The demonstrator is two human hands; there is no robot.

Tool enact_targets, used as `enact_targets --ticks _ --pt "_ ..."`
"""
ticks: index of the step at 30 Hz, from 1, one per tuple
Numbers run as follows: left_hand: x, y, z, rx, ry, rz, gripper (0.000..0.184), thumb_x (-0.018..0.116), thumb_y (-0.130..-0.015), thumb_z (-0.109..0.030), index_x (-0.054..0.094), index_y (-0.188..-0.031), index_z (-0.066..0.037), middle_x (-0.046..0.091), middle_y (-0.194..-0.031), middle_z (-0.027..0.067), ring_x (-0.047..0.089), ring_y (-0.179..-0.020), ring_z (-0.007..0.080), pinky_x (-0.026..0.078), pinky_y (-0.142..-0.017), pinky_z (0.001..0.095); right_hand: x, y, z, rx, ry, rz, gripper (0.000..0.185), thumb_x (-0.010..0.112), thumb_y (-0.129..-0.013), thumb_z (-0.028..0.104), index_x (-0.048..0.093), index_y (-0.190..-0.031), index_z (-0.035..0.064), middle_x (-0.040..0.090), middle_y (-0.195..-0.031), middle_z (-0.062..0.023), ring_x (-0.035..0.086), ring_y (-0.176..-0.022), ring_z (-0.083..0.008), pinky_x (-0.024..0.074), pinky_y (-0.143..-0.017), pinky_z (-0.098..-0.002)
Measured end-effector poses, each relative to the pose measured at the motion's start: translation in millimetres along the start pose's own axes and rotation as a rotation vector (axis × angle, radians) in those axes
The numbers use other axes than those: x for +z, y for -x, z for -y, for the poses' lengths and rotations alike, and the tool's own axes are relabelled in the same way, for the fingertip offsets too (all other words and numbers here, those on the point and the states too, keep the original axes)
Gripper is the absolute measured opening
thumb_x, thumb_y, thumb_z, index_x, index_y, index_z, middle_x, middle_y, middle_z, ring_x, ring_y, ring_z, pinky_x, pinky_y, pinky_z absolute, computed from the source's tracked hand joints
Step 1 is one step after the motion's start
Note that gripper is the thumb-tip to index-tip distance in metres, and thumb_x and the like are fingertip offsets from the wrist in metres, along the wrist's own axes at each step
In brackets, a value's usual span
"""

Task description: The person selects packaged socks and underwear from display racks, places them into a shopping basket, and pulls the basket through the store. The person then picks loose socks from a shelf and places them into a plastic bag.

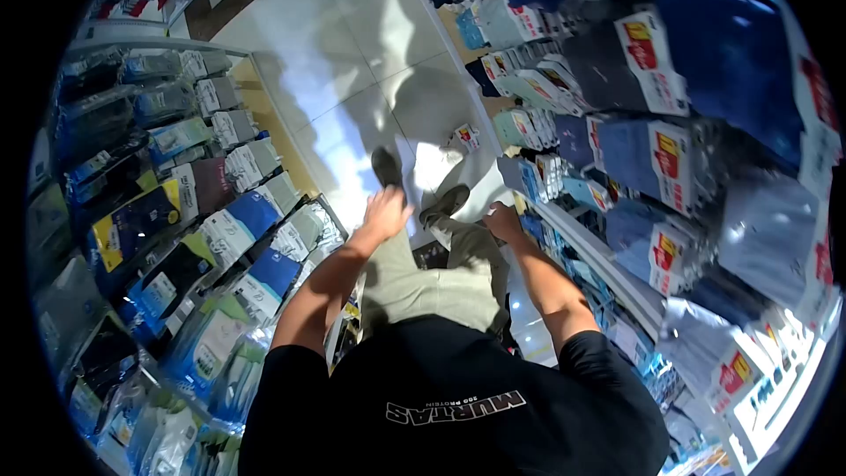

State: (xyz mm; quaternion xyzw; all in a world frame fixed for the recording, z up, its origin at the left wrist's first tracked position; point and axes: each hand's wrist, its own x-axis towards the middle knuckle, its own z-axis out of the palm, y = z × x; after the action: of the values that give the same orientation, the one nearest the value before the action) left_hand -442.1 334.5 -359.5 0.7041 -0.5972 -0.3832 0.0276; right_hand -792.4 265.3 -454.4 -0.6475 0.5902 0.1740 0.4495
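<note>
My left hand (386,213) is over my left thigh, above the dark shoe, with its fingers curled; whether anything is inside is hidden. On the other side, my right hand (503,221) is closed beside the lower edge of the right-hand shelf, near hanging packets. A small pale bit shows at its fingers, too small to name. Below both hands are my beige trousers (432,295) and dark shoes (386,166). A packet with a red and yellow label (466,137) lies on the floor ahead of my feet.
Rows of packaged garments (203,242) fill the left rack. The right rack holds blue and grey garments (626,159) with red and yellow labels. A tiled floor (339,44) runs between the racks, and a white shelf rail (599,260) lies beside my right arm.
</note>
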Motion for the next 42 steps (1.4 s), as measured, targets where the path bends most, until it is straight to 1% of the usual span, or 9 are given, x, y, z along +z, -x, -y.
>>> enact_targets --ticks 3,6,10,20,24,26,30,38,42 --pt "91 39 89 -0.088 -0.253 0.018 0.052 0.068 -0.084 -0.040 0.059 -0.121 -0.006 0.056 -0.124 0.0149 0.052 -0.119 0.0331 0.044 -0.092 0.0498 7 -49 18 0.031 -0.142 -0.090 0.054 0.070 -0.081 0.037 0.062 -0.117 -0.0013 0.069 -0.103 -0.0222 0.066 -0.100 -0.0369 0.0507 -0.090 -0.0453" --pt "123 23 135 -0.236 0.051 -0.146 0.055 0.072 -0.079 -0.041 0.060 -0.119 -0.006 0.057 -0.123 0.0129 0.054 -0.114 0.0324 0.048 -0.086 0.0525 41 -125 0 0.028 -0.149 -0.098 0.059 0.071 -0.081 0.039 0.061 -0.118 -0.0049 0.069 -0.103 -0.0221 0.066 -0.100 -0.0365 0.0510 -0.089 -0.0433" --pt "127 -24 129 -0.426 -0.071 -0.182 0.045 0.071 -0.078 -0.036 0.063 -0.110 -0.006 0.059 -0.117 0.0101 0.055 -0.110 0.0322 0.047 -0.087 0.0513 116 -262 -55 0.057 -0.051 -0.131 0.067 0.071 -0.080 0.042 0.058 -0.121 -0.0104 0.067 -0.109 -0.0272 0.065 -0.104 -0.0382 0.0501 -0.091 -0.0424" --pt "108 -90 149 -0.322 0.040 -0.409 0.032 0.075 -0.073 -0.020 0.067 -0.101 -0.007 0.064 -0.115 0.0112 0.055 -0.117 0.0380 0.044 -0.098 0.0480 199 -489 -160 0.367 -0.223 -0.198 0.065 0.085 -0.068 0.030 0.062 -0.116 -0.0066 0.066 -0.113 -0.0219 0.066 -0.099 -0.0309 0.0524 -0.089 -0.0406" --pt "108 -109 156 -0.285 0.011 -0.447 0.031 0.074 -0.074 -0.019 0.067 -0.101 -0.006 0.065 -0.112 0.0121 0.056 -0.115 0.0382 0.044 -0.098 0.0480 222 -487 -147 0.528 -0.138 -0.373 0.102 0.090 -0.061 0.032 0.034 -0.138 -0.0062 0.037 -0.140 -0.0262 0.045 -0.125 -0.0420 0.0431 -0.105 -0.0425" --pt "109 -116 157 -0.262 0.032 -0.459 0.031 0.075 -0.074 -0.019 0.067 -0.101 -0.006 0.065 -0.112 0.0125 0.057 -0.114 0.0383 0.045 -0.098 0.0477 219 -476 -113 0.581 -0.084 -0.479 0.098 0.090 -0.060 0.032 0.039 -0.135 -0.0049 0.047 -0.134 -0.0259 0.052 -0.120 -0.0423 0.0457 -0.102 -0.0425" --pt "108 -116 155 -0.266 0.037 -0.470 0.028 0.073 -0.076 -0.020 0.067 -0.099 -0.006 0.066 -0.111 0.0107 0.058 -0.112 0.0349 0.046 -0.094 0.0466 215 -465 -103 0.103 -0.304 -0.420 0.055 0.088 -0.061 0.029 0.067 -0.104 0.0025 0.072 -0.093 -0.0163 0.069 -0.084 -0.0336 0.0526 -0.082 -0.0400" --pt "115 -65 138 -0.378 0.046 -0.380 0.035 0.065 -0.084 -0.030 0.064 -0.109 -0.005 0.061 -0.120 0.0101 0.050 -0.121 0.0298 0.040 -0.101 0.0429 64 -242 112 -0.059 -0.590 -0.445 0.031 0.081 -0.074 0.017 0.067 -0.098 0.0011 0.069 -0.082 -0.0070 0.062 -0.072 -0.0138 0.0496 -0.066 -0.0298" --pt "75 -19 48 -0.357 0.168 -0.069 0.038 0.066 -0.083 -0.031 0.066 -0.111 -0.005 0.061 -0.124 0.0143 0.054 -0.118 0.0322 0.042 -0.100 0.0445 -59 -66 194 -0.135 -0.624 -0.548 0.033 0.081 -0.077 0.017 0.066 -0.101 0.0000 0.068 -0.084 -0.0052 0.058 -0.073 -0.0110 0.0485 -0.067 -0.0285"
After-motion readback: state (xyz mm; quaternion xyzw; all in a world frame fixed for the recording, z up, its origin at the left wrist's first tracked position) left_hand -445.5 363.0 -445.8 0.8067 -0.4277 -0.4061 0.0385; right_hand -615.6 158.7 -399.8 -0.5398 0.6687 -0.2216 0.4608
